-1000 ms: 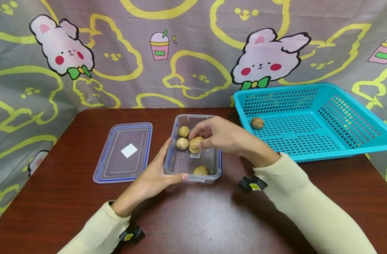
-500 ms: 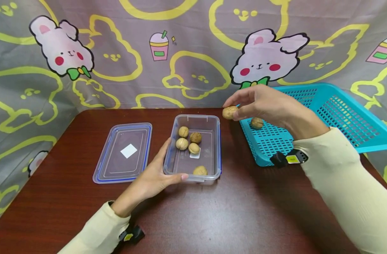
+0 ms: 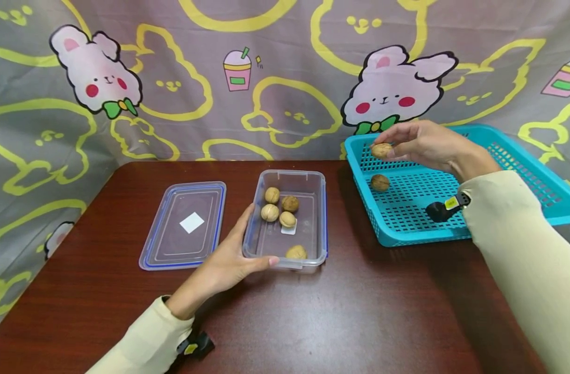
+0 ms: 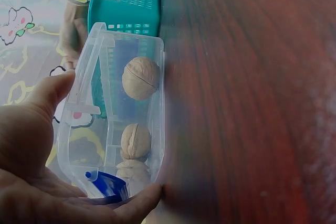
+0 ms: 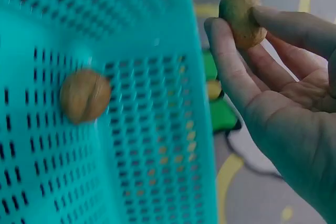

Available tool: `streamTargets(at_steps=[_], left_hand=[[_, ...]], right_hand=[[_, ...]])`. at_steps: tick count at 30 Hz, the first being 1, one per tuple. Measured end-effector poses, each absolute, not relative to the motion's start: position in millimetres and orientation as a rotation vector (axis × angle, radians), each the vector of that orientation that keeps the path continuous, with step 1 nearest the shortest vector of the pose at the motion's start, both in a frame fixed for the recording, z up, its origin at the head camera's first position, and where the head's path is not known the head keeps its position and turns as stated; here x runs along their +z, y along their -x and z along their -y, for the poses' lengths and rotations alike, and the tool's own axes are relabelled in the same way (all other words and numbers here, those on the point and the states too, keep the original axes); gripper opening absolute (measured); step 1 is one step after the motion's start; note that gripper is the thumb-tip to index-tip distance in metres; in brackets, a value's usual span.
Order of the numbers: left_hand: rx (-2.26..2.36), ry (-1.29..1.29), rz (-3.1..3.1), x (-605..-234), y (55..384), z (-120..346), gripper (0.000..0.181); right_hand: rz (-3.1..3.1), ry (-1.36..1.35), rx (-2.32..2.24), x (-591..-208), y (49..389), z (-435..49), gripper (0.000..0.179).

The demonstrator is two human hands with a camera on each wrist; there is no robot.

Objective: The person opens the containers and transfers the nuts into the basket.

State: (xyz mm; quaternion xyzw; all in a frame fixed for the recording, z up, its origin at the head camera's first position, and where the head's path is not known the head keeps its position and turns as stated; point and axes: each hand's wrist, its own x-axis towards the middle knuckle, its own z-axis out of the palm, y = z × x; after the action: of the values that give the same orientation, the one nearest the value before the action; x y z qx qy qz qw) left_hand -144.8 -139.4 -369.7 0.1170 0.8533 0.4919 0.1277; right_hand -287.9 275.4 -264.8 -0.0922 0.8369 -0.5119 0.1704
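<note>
In the head view my right hand [image 3: 430, 145] pinches a walnut [image 3: 381, 151] between thumb and fingertips, above the left part of the turquoise basket [image 3: 388, 240]. A darker walnut [image 3: 380, 183] lies on the basket floor beneath it. The right wrist view shows the pinched walnut [image 5: 242, 17] held above the basket's rim. My left hand [image 3: 231, 259] grips the near left corner of a clear plastic container [image 3: 308, 264], its thumb on the front rim. Several walnuts [image 3: 270, 212] lie in the container, grouped toward the left, with one walnut [image 3: 296, 252] by the front wall.
Left of the container a clear lid [image 3: 173, 244] with a blue seal lies flat on the brown table [image 3: 341, 317]. A patterned cloth [image 3: 173, 67] hangs behind the table. The basket stands at the right back.
My right hand has lifted a walnut from the container and carried it right, over the basket. The left hand has stayed on the container.
</note>
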Motion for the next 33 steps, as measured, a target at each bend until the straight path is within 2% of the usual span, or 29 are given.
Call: streamTargets(at_steps=[12,18,33], left_hand=[[1.436,-0.357,-2.493,-371,144,139,0.121],[1.417,-0.346,-2.503,-370,143,139,0.121],[1.42,-0.31,-2.495,-370,144,139,0.121]], right_hand=[[-2.4,0.167,-1.284,-298,314,-308,0.026],[-2.475,0.177,-1.126,-312,315,-314,0.032],[-2.539,0.186,-0.908,-325,313,-310,0.028]])
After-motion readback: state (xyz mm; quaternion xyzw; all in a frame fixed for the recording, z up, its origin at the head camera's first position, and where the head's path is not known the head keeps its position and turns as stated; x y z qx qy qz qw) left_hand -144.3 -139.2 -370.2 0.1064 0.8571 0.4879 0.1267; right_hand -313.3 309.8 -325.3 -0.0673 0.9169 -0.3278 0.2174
